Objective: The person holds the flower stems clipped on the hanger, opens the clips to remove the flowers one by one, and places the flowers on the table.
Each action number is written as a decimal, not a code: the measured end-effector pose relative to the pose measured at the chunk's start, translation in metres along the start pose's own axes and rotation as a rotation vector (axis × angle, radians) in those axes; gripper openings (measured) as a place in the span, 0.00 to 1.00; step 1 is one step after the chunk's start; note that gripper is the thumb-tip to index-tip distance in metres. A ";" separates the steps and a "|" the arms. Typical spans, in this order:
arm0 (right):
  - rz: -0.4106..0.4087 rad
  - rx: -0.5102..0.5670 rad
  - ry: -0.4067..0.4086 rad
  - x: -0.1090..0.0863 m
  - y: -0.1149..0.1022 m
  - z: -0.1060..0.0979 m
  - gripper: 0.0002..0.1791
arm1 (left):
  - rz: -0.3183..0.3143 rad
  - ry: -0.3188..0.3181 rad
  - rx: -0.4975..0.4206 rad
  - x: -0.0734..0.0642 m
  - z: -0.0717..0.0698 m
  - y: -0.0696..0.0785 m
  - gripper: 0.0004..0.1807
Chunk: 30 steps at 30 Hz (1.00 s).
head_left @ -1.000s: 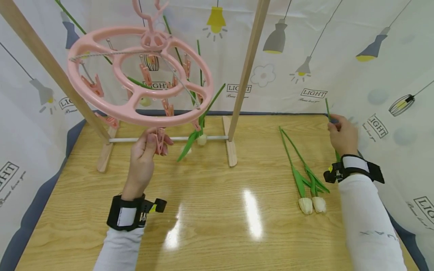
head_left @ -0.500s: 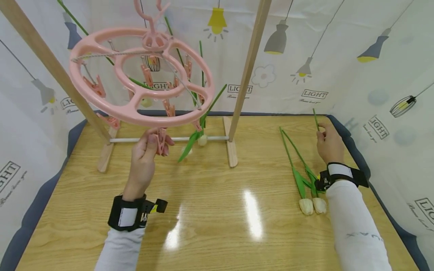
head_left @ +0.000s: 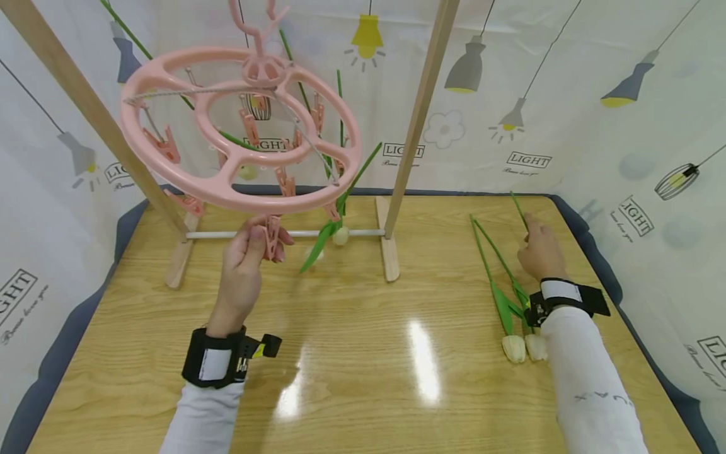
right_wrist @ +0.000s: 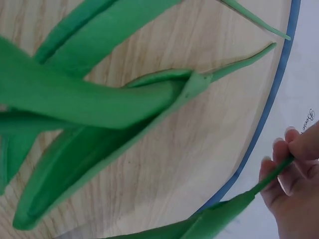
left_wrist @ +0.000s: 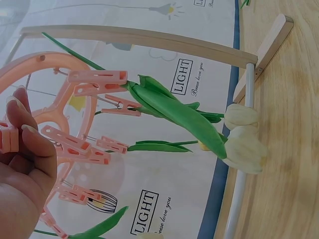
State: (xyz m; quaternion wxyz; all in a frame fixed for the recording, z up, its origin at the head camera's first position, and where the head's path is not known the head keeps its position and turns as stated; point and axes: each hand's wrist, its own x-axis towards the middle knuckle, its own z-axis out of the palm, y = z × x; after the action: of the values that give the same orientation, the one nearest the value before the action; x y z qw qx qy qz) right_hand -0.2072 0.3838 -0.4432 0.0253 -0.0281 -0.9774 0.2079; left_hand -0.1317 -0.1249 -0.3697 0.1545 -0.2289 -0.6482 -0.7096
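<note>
My left hand (head_left: 241, 277) pinches a pink clothespin (head_left: 272, 239) at the near edge of a round pink clip hanger (head_left: 258, 203). Thumb and fingers of my right hand (head_left: 541, 252) hold a green tulip stem (head_left: 518, 208) over the right side of the table. In the right wrist view, that stem widens into a green leaf (right_wrist: 219, 216); its flower is out of view. Two white tulips (head_left: 513, 349) lie beside the right hand, partly covered by the wrist strap. From other clothespins hang tulips head down, one with a broad leaf (left_wrist: 174, 112) and white blossoms (left_wrist: 244, 149) below.
A wooden stand with upright posts (head_left: 422, 120) and a white lower rod (head_left: 363, 232) surrounds the hanger. Several more pink clothespins (head_left: 286, 183) dangle from the ring. Printed white cloth (head_left: 567, 126) walls the back and sides of the wooden table (head_left: 363, 353).
My right hand has moved left and nearer to me, bringing the tulip stem in from the right edge toward the lying tulips. My left hand has stayed at its clothespin.
</note>
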 end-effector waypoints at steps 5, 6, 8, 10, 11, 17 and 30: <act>-0.050 -0.012 0.019 0.000 0.007 0.010 0.36 | -0.003 0.003 0.004 0.000 0.000 0.000 0.16; -0.060 -0.025 0.030 0.000 0.007 0.012 0.34 | -0.003 0.005 0.006 0.000 0.000 0.000 0.16; -0.075 -0.055 0.042 -0.001 0.006 0.014 0.29 | 0.000 0.006 0.002 0.000 0.000 0.000 0.16; -0.085 -0.085 0.037 -0.002 0.006 0.016 0.25 | -0.001 0.009 0.003 0.000 0.001 0.000 0.16; -0.094 -0.101 0.032 -0.003 0.006 0.017 0.24 | 0.001 0.009 0.004 0.000 0.000 -0.001 0.16; -0.079 -0.143 -0.039 -0.004 0.005 0.023 0.23 | 0.001 0.004 0.005 0.000 0.000 -0.001 0.16; 0.011 -0.169 0.001 -0.009 0.004 0.035 0.23 | -0.003 0.009 0.009 -0.001 0.000 -0.001 0.16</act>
State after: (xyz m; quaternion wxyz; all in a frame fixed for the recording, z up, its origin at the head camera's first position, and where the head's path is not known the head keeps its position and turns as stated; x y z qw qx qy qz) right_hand -0.1998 0.3726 -0.4771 0.0223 -0.0357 -0.9913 0.1248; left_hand -0.1316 -0.1243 -0.3713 0.1574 -0.2240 -0.6511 -0.7079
